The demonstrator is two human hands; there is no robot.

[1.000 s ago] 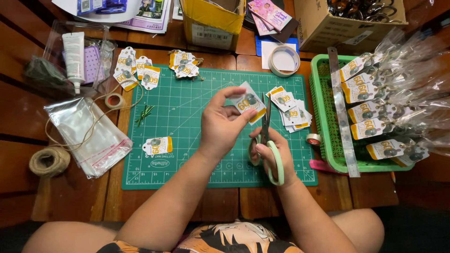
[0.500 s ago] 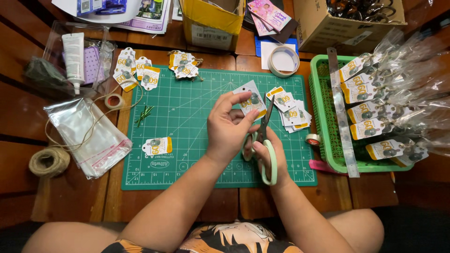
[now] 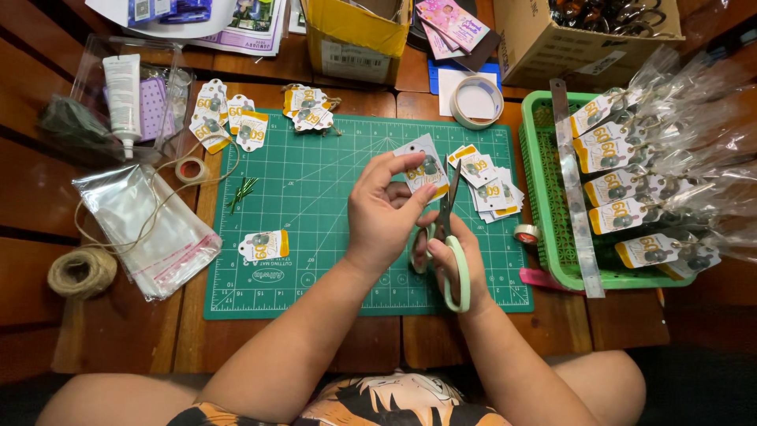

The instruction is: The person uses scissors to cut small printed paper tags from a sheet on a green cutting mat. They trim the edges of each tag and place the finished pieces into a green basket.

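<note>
The tag [image 3: 422, 167] is pinched in the left hand [image 3: 382, 213], held up over the green mat [image 3: 315, 205], fingers clamped on its lower edge. Right beside it, the right hand [image 3: 457, 264] grips the scissors [image 3: 449, 237], fingers through the pale green loops, blades pointing up along the tag's right side. Just right of the blades lies a stack of tags [image 3: 489, 189] on the mat. One lone tag [image 3: 264, 246] sits lower left. More tags [image 3: 225, 118] cluster at the mat's top corner. A green basket [image 3: 544, 229] of bagged items stands right, a tape roll [image 3: 477, 101] above, twine [image 3: 81, 272] far left on the wooden surface [image 3: 118, 331].
</note>
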